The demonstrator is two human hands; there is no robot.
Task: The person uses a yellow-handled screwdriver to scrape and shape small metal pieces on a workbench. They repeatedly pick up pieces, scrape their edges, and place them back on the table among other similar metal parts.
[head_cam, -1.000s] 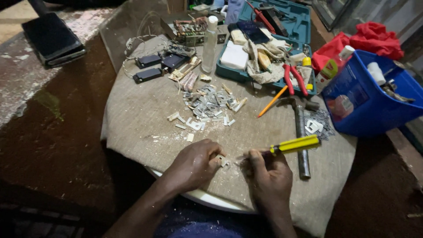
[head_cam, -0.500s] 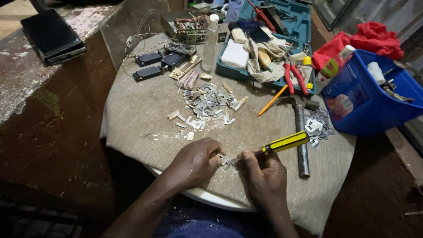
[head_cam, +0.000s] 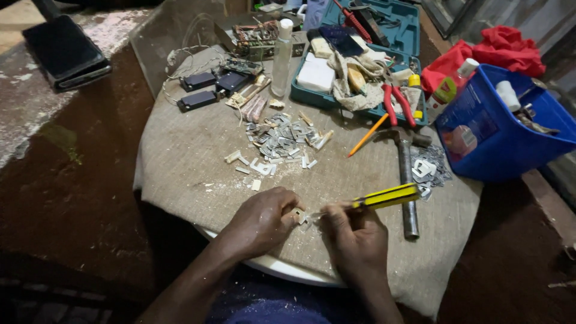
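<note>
The left hand (head_cam: 259, 221) pinches a small pale metal piece (head_cam: 298, 215) at its fingertips. Just right of it, the right hand (head_cam: 355, 239) grips a yellow-handled screwdriver (head_cam: 384, 196), tip touching the piece, handle slanting up-right, away toward the hammer (head_cam: 406, 180).

Beyond the hands lies a heap of small metal plates (head_cam: 282, 137); a hammer (head_cam: 406, 180) rests just right of them. Farther right stands a blue bin (head_cam: 486, 141), a teal toolbox (head_cam: 384, 36) further back.

hammer (head_cam: 407, 180) right of hands, bin (head_cam: 498, 138) beyond
</note>
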